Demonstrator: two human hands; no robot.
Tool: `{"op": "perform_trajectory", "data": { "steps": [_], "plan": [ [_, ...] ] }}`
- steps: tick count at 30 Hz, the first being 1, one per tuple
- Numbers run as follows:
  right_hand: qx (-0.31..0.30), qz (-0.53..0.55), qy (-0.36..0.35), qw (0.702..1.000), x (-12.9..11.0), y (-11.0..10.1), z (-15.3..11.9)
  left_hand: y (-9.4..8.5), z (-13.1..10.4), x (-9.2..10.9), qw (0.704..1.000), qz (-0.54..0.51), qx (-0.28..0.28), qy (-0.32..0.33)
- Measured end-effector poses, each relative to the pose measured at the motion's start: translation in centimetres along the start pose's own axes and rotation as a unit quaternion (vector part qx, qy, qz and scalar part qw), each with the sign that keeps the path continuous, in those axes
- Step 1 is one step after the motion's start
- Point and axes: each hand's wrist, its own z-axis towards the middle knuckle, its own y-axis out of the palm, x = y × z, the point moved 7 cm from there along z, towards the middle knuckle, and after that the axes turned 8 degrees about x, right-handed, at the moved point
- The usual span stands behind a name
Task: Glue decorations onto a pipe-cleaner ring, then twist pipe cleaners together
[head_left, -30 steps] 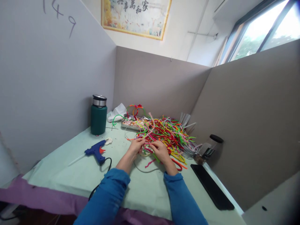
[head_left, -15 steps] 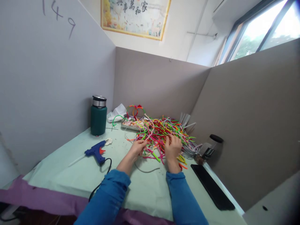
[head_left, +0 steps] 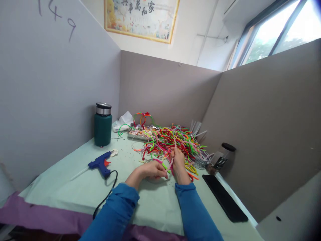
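A pale pink pipe cleaner (head_left: 170,166) runs between my two hands over the front of the table. My right hand (head_left: 178,162) is closed around it, and one end sticks up above the fingers. Lower and to the left, my left hand (head_left: 154,169) pinches the other end, its fingertips pointing down and right. Just behind both hands lies a tangled heap of pipe cleaners (head_left: 185,140) in red, green, yellow, pink and grey. A short bright green piece (head_left: 166,167) lies close to my left fingers.
On the left are a blue glue gun (head_left: 101,164) with its cord and a green bottle (head_left: 103,127). A metal tray (head_left: 140,136) of small pieces stands behind the heap's left side. At right are a black flat bar (head_left: 224,197) and a clear jar (head_left: 223,157) with a dark lid.
My right hand has moved left and taken hold of the pink pipe cleaner. My left hand has come down and right, lower on it. The view has shifted slightly.
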Motion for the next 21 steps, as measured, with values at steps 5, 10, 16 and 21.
{"op": "perform_trajectory", "data": {
  "steps": [5,10,16,21],
  "plan": [
    [-0.044,0.01,0.034,0.998,-0.4,0.4,-0.5,-0.6,-0.5,0.9,0.999,-0.007,-0.004,0.034],
    [-0.191,-0.019,0.07,0.979,-0.9,2.6,-2.4,-4.8,0.4,-0.1,0.963,-0.13,0.235,0.023],
    [-0.291,-0.096,0.043,0.951,-0.6,4.4,-4.7,-7.9,0.3,-1.4,0.879,-0.291,0.374,0.05],
    [-0.328,-0.127,0.052,0.935,0.0,4.9,-5.7,-8.7,-0.3,-1.9,0.835,-0.351,0.423,0.038]
  ]
}}
